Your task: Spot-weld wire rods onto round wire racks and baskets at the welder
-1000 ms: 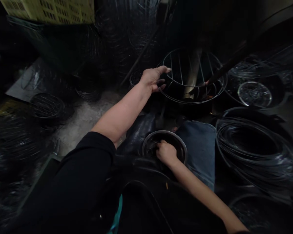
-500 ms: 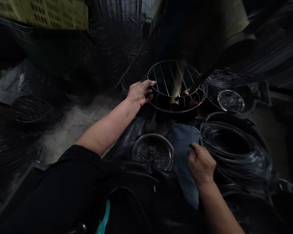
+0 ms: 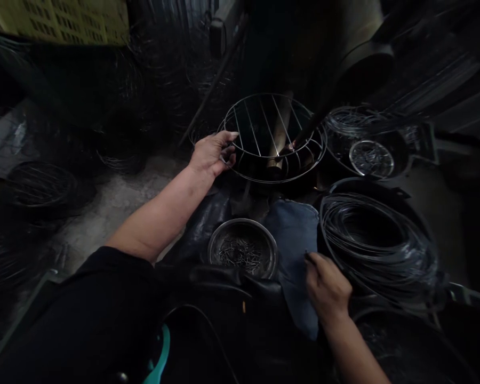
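Observation:
My left hand [image 3: 214,153] grips the left rim of a round wire rack [image 3: 269,126], thumb on top and fingers curled beneath. The rack has parallel bars across an upper ring and a wider ring below. A dark rod with a copper-coloured tip [image 3: 290,145] meets the bars near its front right. My right hand [image 3: 330,285] is closed beside the blue denim on my knee [image 3: 294,229]. A small dark tip shows at its thumb; what it holds is unclear. Between my knees sits a metal bowl [image 3: 210,250] of short wire pieces [image 3: 242,253].
Right of my knee, a dark tub holds a large wire coil [image 3: 364,229]. Behind it is another container with a shiny round wire piece [image 3: 372,159]. A pale cylinder [image 3: 280,133] stands behind the bars. A yellow crate [image 3: 60,21] is at upper left; wire racks [image 3: 40,184] lie left.
The view has shifted, so most things sit further left. An orange glow under the rack has faded. Both hands keep their grip, and my right hand sits slightly lower.

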A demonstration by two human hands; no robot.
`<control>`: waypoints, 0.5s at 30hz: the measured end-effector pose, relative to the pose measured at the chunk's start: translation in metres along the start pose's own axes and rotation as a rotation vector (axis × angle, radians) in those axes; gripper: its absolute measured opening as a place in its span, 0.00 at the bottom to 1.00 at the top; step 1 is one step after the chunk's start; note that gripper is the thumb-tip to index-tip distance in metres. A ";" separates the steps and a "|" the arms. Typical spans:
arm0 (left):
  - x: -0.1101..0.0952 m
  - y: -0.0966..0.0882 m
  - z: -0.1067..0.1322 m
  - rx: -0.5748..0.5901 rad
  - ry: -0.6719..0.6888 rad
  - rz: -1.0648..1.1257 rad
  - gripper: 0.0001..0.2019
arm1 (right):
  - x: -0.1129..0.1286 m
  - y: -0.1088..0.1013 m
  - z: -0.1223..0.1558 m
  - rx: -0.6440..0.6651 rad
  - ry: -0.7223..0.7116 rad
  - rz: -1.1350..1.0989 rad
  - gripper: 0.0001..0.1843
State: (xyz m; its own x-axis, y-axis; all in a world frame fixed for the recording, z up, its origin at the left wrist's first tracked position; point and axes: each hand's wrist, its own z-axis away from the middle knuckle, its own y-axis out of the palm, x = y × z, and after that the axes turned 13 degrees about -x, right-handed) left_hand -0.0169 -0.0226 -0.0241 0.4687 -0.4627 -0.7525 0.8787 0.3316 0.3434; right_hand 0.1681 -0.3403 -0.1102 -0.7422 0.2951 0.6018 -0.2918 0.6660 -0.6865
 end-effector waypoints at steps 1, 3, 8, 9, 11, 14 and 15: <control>0.000 0.000 0.000 0.000 -0.001 -0.002 0.14 | -0.001 0.001 0.004 0.044 0.115 -0.058 0.14; 0.000 -0.001 -0.001 0.006 -0.008 0.002 0.14 | -0.001 0.003 0.012 0.112 0.381 -0.154 0.18; 0.000 -0.002 -0.002 0.008 -0.010 0.007 0.13 | 0.007 0.000 0.015 0.126 0.768 -0.309 0.30; 0.000 -0.002 -0.002 0.002 -0.013 0.003 0.13 | 0.010 -0.001 0.013 0.114 0.812 -0.323 0.31; 0.000 -0.002 -0.001 -0.010 -0.027 -0.004 0.13 | 0.012 -0.004 0.011 0.102 0.873 -0.332 0.32; 0.001 -0.002 0.000 -0.016 -0.046 0.012 0.13 | 0.011 -0.004 0.010 0.125 0.895 -0.375 0.29; 0.002 -0.002 0.001 -0.015 -0.051 0.022 0.12 | 0.010 -0.004 0.010 0.129 0.893 -0.402 0.29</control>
State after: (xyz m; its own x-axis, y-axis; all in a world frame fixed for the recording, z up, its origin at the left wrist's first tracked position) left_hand -0.0174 -0.0245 -0.0253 0.4922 -0.4963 -0.7152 0.8669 0.3544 0.3506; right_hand 0.1559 -0.3463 -0.1055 0.1390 0.5075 0.8504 -0.5257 0.7656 -0.3709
